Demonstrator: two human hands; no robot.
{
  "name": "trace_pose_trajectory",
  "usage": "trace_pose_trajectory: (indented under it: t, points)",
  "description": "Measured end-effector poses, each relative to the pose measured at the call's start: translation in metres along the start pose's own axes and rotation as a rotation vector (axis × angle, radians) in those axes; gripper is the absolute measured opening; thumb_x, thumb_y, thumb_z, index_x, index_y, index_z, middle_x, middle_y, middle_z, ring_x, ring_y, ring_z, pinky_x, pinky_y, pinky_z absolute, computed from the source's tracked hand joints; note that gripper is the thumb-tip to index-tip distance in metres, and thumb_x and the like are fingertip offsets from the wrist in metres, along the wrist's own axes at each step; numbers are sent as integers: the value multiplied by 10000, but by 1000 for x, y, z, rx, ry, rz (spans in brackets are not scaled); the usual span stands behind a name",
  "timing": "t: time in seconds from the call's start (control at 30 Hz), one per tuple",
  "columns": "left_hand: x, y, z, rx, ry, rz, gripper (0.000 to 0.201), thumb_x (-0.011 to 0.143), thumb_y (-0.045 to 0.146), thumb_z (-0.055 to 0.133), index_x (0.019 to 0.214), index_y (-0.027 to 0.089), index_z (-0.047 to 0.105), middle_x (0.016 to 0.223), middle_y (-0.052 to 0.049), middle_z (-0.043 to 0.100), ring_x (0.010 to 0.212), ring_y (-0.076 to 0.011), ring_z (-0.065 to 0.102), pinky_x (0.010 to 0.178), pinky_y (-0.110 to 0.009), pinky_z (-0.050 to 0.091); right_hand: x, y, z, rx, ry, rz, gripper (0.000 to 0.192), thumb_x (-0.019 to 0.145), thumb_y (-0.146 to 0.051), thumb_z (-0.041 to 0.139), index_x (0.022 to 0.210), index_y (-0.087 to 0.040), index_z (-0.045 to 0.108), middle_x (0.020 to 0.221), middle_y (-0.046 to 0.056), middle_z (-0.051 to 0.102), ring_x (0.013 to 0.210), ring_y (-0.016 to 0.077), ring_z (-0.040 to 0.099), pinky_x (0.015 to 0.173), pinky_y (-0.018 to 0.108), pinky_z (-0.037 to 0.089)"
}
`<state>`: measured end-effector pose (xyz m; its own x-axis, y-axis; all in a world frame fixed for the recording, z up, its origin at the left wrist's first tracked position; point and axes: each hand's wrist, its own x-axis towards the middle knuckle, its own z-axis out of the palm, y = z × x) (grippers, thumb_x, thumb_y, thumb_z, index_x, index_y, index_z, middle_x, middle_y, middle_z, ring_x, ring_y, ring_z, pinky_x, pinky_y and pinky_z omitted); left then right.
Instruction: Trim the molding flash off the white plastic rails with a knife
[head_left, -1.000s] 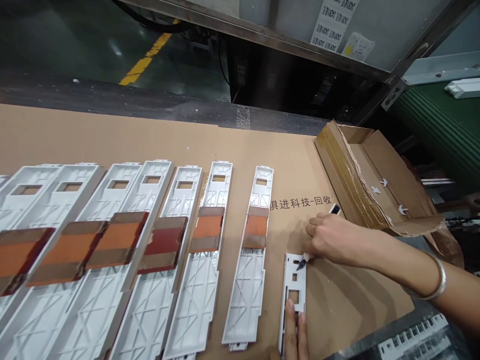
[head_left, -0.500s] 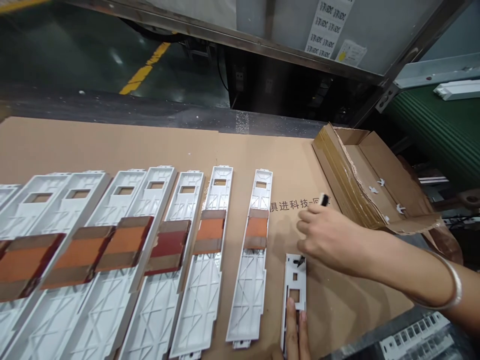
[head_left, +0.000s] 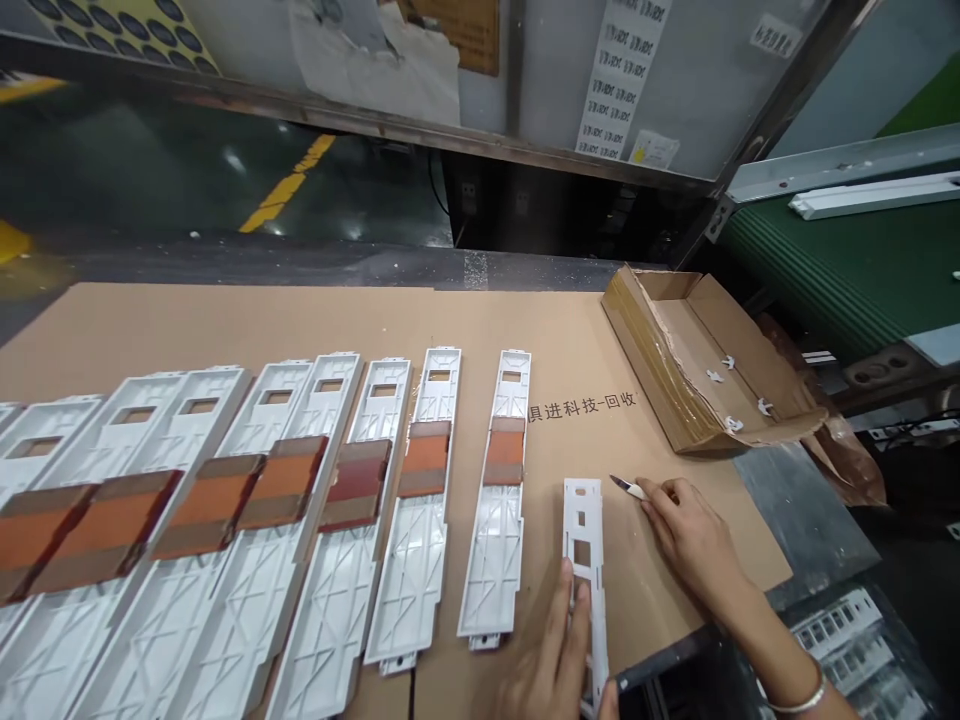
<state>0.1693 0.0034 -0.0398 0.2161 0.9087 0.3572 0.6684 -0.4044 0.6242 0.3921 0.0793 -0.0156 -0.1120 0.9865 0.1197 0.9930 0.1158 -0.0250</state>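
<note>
Head view: left hand [head_left: 559, 655] flat, fingers spread, pressing narrow white plate [head_left: 585, 560] onto cardboard sheet [head_left: 420, 320] near its front right corner. Right hand [head_left: 694, 540] just beside, pinching small knife [head_left: 628, 487], blade clear of plate's top end.

White plastic panels [head_left: 420, 520], orange-brown bands [head_left: 424, 458]; tan cardboard sheet [head_left: 420, 315].

Left hand [head_left: 556, 655] is lying palm down at the lower edge of view, fingers extended forward and flat. Right hand [head_left: 690, 535] is reaching in from the right — fingers curled in a pinch grip, forearm angling back, wrist bearing a bangle.
</note>
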Motion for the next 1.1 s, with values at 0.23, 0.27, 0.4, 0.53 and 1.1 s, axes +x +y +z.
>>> trace_pose_trajectory:
  t: [0.23,0.27,0.4,0.53,1.1]
  points:
    - [-6,-2,-17,-1425,-143,-536,398,936,426,396,1295,302,515,1234,-89,584,938,-205,638,769,-314,526,-23,-13,-12,234,109,98,365,955,-325,409,1215,-141,587,1089,142,572,1018,266,481,862,432,395]
    - [-4,-1,-21,-1561,-149,-594,405,922,449,416,1277,296,535,1256,-95,569,960,-216,632,775,-309,516,-30,-17,-16,286,104,88,363,962,-333,394,1202,-143,590,1091,132,582,1022,247,500,876,409,411]
    - [7,6,-36,-1720,-95,-861,450,887,394,478,1310,241,507,1366,-124,472,991,-238,619,752,-284,499,-70,-46,-30,900,-204,120,358,986,-375,353,1130,-183,619,998,73,647,913,156,601,799,270,484]
    - [16,14,-45,-1723,-79,-973,502,887,362,480,1364,217,418,1414,-112,417,1031,-260,596,798,-313,492,-113,-82,-36,1664,-470,227,433,972,-456,361,1156,-181,641,991,105,663,897,185,610,792,313,468]
    - [-2,22,-26,-1363,-443,-762,749,772,535,598,1371,145,373,1318,-136,520,1053,-273,589,843,-314,461,-250,-76,-17,1895,-51,824,886,457,-725,730,1063,-90,607,880,124,621,654,161,573,595,267,444]
